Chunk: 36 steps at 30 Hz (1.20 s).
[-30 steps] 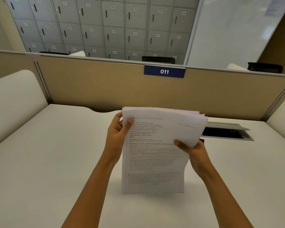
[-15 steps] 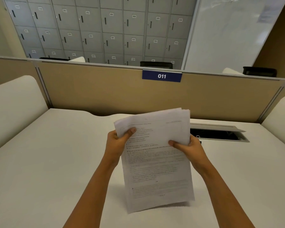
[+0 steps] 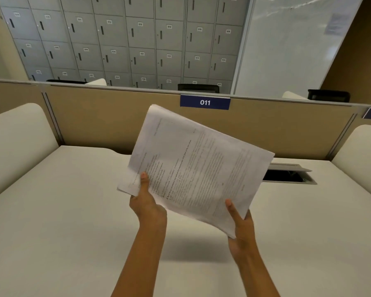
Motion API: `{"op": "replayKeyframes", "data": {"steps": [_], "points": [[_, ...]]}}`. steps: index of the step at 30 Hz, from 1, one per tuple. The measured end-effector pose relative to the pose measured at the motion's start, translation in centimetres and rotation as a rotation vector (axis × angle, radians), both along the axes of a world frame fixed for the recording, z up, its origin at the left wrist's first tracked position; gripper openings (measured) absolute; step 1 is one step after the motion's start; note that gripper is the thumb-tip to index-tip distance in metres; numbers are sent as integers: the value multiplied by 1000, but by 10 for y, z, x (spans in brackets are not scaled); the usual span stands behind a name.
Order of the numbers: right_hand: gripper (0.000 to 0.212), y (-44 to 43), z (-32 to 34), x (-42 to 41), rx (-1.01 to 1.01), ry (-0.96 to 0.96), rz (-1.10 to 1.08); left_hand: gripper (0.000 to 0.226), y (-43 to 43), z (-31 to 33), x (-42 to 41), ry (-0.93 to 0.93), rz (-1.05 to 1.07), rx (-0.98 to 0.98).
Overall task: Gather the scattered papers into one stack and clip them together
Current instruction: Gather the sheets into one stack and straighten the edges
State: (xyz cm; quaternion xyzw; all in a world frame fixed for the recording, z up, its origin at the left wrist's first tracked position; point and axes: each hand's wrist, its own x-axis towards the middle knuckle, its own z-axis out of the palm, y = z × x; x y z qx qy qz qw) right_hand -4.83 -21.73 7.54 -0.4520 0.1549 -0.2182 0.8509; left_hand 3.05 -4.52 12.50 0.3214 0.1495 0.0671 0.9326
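1. Here the stack of papers [image 3: 193, 168] sits in the middle of the frame, held in the air above the desk and turned at a slant, so its printed lines run diagonally
2. The sheets are not squared: at the stack's lower left corner several edges fan out a little
3. The left hand [image 3: 147, 204] pinches that lower left corner, with the thumb pressed flat on the printed face; the other fingers are behind the sheets and hidden
4. The right hand [image 3: 241, 230] grips the lower right edge, thumb laid on the front and the fingers curled behind the paper
5. Below the stack a soft shadow lies on the white desk [image 3: 73, 211], which fills the lower half of the frame
6. At centre right an open cable hatch [image 3: 287, 174] is set in the desk, partly covered by the stack's right corner
7. A tan partition [image 3: 107, 121] crosses the frame behind, bearing a blue label [image 3: 205, 102] reading 011
8. Grey lockers [image 3: 137, 39] fill the upper left
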Motion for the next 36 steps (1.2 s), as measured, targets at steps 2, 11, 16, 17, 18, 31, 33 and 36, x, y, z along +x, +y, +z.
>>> {"op": "replayKeyframes", "data": {"steps": [2, 11, 16, 17, 18, 31, 33, 36], "points": [[40, 11, -4, -2, 173, -23, -80, 17, -4, -3, -4, 53, 28, -54], [43, 54, 0, 24, 240, 83, -110, 35, -40, -37, -33, 326, -160, -201], [50, -6, 1, 19, 27, 98, 20, 41, 20, -71, -5, 224, -361, 4], [50, -22, 2, 17, -24, 97, 95, 38, 37, -80, 2, 210, -421, 88], [50, -37, 3, 15, -55, 115, 186, 34, 50, -86, 6, 215, -497, 197], [35, -57, -41, 14, -142, 687, 633, 47, 39, -105, 24, 297, -1040, 821], [38, -51, -47, 13, -145, 726, 519, 36, 33, -107, 21, 259, -984, 961], [45, -42, -55, 7, -150, 692, 348, 27, 22, -111, 12, 198, -930, 1076]]}}
